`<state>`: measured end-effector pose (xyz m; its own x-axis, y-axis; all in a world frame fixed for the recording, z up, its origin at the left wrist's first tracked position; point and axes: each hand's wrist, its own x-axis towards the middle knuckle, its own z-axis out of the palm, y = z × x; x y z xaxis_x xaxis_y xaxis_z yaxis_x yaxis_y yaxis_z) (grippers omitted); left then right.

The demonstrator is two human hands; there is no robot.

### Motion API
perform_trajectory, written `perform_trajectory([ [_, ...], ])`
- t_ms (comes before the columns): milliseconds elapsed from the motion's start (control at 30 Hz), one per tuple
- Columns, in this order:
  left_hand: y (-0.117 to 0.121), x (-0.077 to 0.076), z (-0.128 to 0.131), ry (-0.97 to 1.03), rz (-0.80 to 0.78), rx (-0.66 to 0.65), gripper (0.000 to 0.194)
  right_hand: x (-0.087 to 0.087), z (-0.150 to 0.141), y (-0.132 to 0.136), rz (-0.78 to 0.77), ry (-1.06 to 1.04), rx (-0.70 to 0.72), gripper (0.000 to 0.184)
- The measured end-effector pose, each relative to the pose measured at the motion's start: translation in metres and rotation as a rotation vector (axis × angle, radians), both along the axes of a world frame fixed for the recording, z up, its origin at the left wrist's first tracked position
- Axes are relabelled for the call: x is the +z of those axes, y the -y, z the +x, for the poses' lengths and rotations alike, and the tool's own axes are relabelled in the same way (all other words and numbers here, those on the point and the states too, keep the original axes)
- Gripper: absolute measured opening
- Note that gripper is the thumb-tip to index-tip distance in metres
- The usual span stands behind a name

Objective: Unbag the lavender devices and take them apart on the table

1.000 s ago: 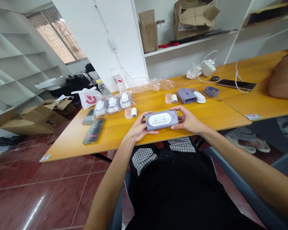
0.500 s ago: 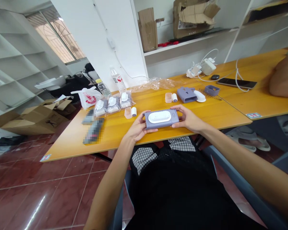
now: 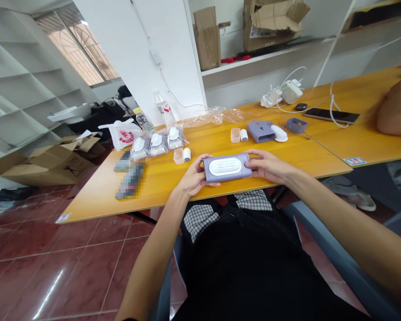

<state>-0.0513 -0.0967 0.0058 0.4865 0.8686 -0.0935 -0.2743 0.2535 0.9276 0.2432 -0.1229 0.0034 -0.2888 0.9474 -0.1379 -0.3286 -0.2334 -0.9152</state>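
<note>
A purple-grey box-shaped case [image 3: 227,176] with a white, bumpy oval panel lies level between my hands, just above the table's near edge. My left hand [image 3: 191,179] is closed round its left end, fingers above and thumb below. At the other end, my right hand [image 3: 267,166] grips it, with the thumb on the front face by a small oval mark. Beyond the case stand a clear pinkish cup [image 3: 235,135] and a small white roll [image 3: 243,135]. Another purple case [image 3: 261,131], open at one end, lies behind them beside a white oval part [image 3: 279,133].
Bagged purple-and-white units [image 3: 158,146] lie at the back left, near two bottles [image 3: 165,109] and a white plastic bag [image 3: 122,133]. Blurred-out items [image 3: 130,182] are at left. A purple tray [image 3: 296,125], a phone [image 3: 332,116] and cables are at right, near another person's arm [image 3: 397,109].
The case has tipped back and forth slightly, its white panel now facing me more. My right thumb has moved from the lower edge onto the case's front face. My left hand keeps its hold.
</note>
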Motion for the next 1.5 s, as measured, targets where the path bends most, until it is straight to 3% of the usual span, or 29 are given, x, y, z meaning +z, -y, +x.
perform_trajectory([
  [267,0.000,0.000,0.004,-0.009,0.010,0.045,0.073,0.004,-0.011,-0.002,-0.003,0.027,-0.088,0.038],
  [500,0.004,0.002,0.010,-0.006,0.009,0.110,0.075,0.001,-0.001,-0.005,-0.022,0.026,-0.045,0.046],
  [700,0.006,-0.001,0.016,-0.002,0.041,0.162,0.074,0.000,-0.007,-0.007,-0.037,0.061,-0.175,0.042],
  [900,0.008,0.000,0.018,-0.024,0.047,0.154,0.075,0.001,0.004,-0.008,-0.026,0.064,-0.059,0.050],
  [1067,0.008,0.000,0.020,-0.047,0.067,0.170,0.073,0.001,0.012,-0.010,-0.017,0.115,0.000,0.043],
  [1333,0.007,0.000,0.023,-0.054,0.045,0.192,0.072,0.004,-0.002,-0.012,-0.053,0.137,-0.129,0.046],
  [1500,0.006,-0.001,0.021,-0.052,0.052,0.176,0.072,0.008,-0.002,-0.009,-0.041,0.122,-0.063,0.048],
])
